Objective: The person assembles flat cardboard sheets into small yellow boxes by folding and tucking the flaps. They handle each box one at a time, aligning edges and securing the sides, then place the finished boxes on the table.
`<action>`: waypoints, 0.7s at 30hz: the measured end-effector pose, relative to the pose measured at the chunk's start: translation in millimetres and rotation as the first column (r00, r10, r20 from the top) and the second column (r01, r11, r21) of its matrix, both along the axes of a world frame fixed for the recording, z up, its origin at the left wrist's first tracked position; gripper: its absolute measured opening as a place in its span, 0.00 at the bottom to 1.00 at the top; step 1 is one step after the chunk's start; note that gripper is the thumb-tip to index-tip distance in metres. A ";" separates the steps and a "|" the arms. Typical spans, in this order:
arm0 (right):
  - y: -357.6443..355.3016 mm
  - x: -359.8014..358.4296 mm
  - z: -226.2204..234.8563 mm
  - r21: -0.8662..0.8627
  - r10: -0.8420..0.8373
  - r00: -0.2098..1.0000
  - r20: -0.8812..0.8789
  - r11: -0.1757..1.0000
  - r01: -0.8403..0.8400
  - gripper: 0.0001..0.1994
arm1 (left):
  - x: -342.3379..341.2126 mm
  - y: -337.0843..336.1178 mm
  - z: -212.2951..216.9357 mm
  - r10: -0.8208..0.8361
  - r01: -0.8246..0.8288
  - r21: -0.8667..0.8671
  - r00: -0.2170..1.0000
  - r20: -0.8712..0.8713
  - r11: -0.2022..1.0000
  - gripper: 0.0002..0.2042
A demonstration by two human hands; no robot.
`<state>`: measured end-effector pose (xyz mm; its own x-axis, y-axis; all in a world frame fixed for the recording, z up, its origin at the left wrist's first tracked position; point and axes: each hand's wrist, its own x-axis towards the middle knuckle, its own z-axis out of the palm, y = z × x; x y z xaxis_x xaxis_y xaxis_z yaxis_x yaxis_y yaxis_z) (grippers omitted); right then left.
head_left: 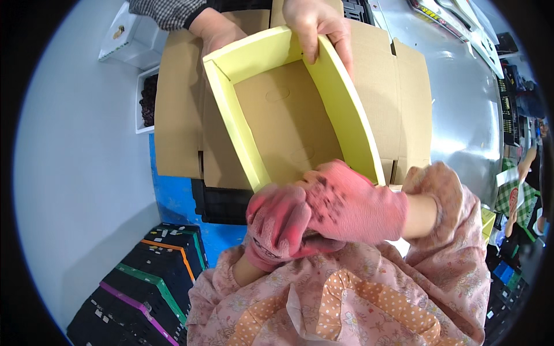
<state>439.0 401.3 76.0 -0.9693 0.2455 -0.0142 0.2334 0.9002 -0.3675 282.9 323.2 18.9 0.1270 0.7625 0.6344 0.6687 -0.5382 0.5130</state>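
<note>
A yellow cardboard box point(352, 109), open at the top with a brown inner bottom, is held at a slant in front of me. My left hand point(277, 222), in a pink glove, is closed with curled fingers at its near end. Beside it and partly over it, my right hand point(352, 199), gloved alike, grips the same end wall, its fingertips reaching the inside. Both hands hide most of that near wall. Across from me, a co-worker's bare hands point(319, 26) hold the far end, one thumb inside the wall.
Flattened brown cardboard point(179, 109) lies beneath the box, over a black crate point(216, 202). Stacked black crates with coloured rims point(144, 277) stand at the lower left. A white container with dark contents point(140, 109) sits by the left wall. To the right stretches a metal tabletop point(464, 115).
</note>
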 end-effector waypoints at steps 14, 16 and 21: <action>-31.6 81.2 -91.6 -0.943 -0.869 0.458 -0.187 0.289 0.163 0.36 | 19.7 94.0 50.9 -0.778 0.205 -0.975 0.625 0.064 0.084 0.36; -28.0 80.8 -93.6 -0.892 -0.845 0.506 -0.174 0.352 0.282 0.41 | 21.3 92.7 32.8 -0.683 0.274 -0.952 0.669 0.292 -0.138 0.41; -32.4 68.9 -109.4 -0.776 -0.861 0.457 -0.222 0.440 0.451 0.34 | 21.0 101.9 25.9 -0.686 0.360 -0.921 0.633 0.358 -0.149 0.45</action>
